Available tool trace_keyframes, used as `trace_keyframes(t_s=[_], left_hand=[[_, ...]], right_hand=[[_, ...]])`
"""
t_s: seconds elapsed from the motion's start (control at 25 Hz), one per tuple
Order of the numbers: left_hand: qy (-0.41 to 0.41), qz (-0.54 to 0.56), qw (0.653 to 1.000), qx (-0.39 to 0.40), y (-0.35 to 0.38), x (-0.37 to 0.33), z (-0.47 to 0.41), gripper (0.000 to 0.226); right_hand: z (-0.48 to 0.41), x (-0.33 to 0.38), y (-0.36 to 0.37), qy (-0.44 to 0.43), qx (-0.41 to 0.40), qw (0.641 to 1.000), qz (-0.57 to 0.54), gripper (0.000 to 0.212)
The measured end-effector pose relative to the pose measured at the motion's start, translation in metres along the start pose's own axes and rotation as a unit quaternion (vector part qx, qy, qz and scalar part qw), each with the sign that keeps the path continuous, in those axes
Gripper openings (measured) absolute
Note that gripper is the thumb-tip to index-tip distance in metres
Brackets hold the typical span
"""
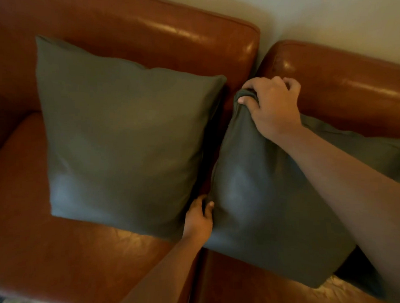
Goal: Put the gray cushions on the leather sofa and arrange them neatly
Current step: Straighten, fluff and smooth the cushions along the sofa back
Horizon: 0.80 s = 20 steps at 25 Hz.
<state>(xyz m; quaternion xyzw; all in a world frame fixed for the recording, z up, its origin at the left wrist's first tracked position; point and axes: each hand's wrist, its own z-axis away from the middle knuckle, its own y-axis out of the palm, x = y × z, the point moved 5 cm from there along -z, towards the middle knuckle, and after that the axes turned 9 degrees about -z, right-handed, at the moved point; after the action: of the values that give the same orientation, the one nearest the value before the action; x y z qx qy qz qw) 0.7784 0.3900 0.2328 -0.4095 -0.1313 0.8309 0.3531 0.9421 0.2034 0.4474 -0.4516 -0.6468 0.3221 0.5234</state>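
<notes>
First cushion (126, 134): upright against sofa (154, 28) backrest, done; second cushion (260, 211): on neighbouring seat, tilted, not yet squared; my right hand (272, 106) clamped on its top corner; my left hand (198, 220) curled round its lower edge; straightening remains.

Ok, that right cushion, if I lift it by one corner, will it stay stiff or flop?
Probably flops: the right cushion bunches where the right hand grips its corner. Likely light, since that grip seems to prop it. It might slide on the glossy sofa.
</notes>
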Motion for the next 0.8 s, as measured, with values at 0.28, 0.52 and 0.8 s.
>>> trace_keyframes(t_s=[0.28,0.52,0.8], left_hand=[[-0.079,0.062,0.992,-0.072,0.006,-0.024,0.003,0.035],[0.396,-0.035,0.883,-0.248,-0.045,-0.186,0.081,0.053],[0.507,-0.367,0.757,-0.187,0.003,-0.236,0.044,0.061]], right_hand=[[0.013,-0.001,-0.005,0.003,-0.024,0.992,0.124,0.035],[0.166,-0.008,-0.046,0.058,-0.107,0.992,0.042,0.049],[0.215,-0.094,-0.044,0.211,-0.058,0.968,0.121,0.074]])
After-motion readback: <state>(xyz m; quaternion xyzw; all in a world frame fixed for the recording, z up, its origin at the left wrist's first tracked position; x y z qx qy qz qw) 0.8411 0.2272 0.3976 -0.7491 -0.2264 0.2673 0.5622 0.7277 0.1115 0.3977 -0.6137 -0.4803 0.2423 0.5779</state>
